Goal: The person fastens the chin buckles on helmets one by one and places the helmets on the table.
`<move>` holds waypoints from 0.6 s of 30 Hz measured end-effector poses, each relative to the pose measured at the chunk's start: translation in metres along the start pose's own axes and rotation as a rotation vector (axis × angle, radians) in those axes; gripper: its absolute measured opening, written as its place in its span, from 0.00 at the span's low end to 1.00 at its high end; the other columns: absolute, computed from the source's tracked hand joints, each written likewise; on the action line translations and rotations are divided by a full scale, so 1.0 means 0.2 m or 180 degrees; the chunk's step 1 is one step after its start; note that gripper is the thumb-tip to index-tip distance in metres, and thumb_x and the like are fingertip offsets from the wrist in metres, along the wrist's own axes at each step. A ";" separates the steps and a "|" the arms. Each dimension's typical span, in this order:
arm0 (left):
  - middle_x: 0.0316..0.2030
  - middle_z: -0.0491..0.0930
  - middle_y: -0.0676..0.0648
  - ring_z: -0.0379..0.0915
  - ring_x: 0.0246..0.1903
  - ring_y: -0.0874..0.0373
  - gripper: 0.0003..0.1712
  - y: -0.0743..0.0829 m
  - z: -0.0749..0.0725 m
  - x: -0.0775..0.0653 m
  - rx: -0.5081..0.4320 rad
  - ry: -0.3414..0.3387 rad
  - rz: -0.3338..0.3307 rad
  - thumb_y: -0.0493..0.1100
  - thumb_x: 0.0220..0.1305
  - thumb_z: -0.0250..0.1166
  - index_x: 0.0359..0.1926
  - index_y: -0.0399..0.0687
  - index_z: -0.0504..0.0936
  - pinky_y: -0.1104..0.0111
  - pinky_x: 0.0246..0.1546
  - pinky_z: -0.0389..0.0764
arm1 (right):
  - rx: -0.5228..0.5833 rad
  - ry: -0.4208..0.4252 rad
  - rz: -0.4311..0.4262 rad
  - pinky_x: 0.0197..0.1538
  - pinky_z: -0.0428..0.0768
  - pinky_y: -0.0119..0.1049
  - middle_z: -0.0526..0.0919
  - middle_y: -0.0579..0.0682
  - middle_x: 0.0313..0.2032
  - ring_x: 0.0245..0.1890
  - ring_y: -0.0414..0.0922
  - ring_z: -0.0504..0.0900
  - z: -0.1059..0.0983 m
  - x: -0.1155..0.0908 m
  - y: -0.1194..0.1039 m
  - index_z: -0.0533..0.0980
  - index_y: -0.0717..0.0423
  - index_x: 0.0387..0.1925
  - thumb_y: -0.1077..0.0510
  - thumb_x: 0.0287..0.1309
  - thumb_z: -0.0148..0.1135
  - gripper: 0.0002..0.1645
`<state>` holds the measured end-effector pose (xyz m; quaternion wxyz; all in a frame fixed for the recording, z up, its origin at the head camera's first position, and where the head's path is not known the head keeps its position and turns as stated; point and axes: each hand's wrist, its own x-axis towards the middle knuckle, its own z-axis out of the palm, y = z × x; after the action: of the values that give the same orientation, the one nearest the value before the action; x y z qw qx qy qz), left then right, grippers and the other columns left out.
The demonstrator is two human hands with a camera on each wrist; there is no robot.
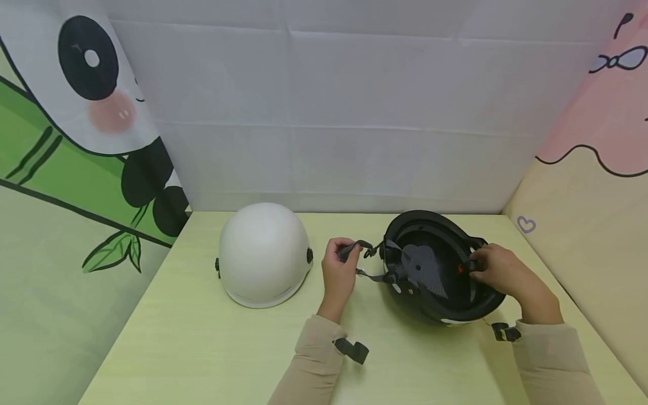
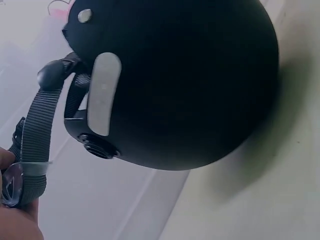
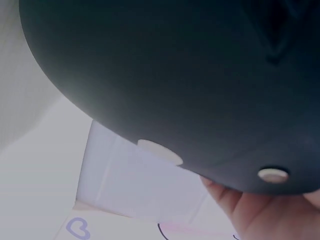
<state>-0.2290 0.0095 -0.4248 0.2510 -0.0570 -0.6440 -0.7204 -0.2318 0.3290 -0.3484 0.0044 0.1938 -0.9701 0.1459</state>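
The right grip [image 1: 503, 273], clamped on the black helmet [image 1: 427, 270] at its edge, seems to steady it on the desk [image 1: 420, 365], hollow tilted up, while the left grip [image 1: 340, 275] pinches its strap [image 2: 37, 127] beside a white helmet [image 1: 263, 253].

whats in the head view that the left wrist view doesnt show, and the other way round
Only the head view: the white helmet, the inside of the black helmet, the right hand at that helmet's rim, and both tan sleeves.

Only the left wrist view: the broad outer side of the black helmet's shell, and a translucent band across the strap.

Both: the black helmet, its strap held by the left hand, and the table.
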 end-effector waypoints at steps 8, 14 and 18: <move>0.36 0.77 0.42 0.79 0.38 0.50 0.08 0.10 -0.01 0.02 -0.0159 -0.0169 -0.0095 0.29 0.65 0.60 0.43 0.29 0.73 0.70 0.37 0.78 | 0.0132 0.0266 -0.0143 0.34 0.73 0.47 0.73 0.54 0.30 0.30 0.50 0.74 0.00 -0.01 0.00 0.78 0.72 0.40 0.65 0.48 0.73 0.19; 0.35 0.77 0.42 0.79 0.36 0.52 0.06 0.26 -0.03 0.00 -0.0122 -0.0270 -0.0108 0.29 0.68 0.57 0.43 0.28 0.71 0.69 0.39 0.79 | 0.0216 0.0547 -0.0197 0.30 0.71 0.43 0.73 0.53 0.32 0.27 0.46 0.73 0.00 -0.01 0.00 0.78 0.68 0.41 0.67 0.47 0.73 0.18; 0.36 0.77 0.42 0.79 0.37 0.53 0.07 0.29 -0.03 -0.01 -0.0113 -0.0285 -0.0075 0.30 0.68 0.56 0.44 0.28 0.71 0.69 0.40 0.79 | 0.0303 0.0715 -0.0245 0.27 0.69 0.40 0.73 0.57 0.36 0.26 0.44 0.72 0.00 -0.01 -0.01 0.77 0.66 0.41 0.67 0.46 0.73 0.18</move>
<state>-0.2001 0.0012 -0.3741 0.2124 -0.0861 -0.6423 -0.7313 -0.2301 0.3279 -0.3485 0.1094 0.2133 -0.9474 0.2123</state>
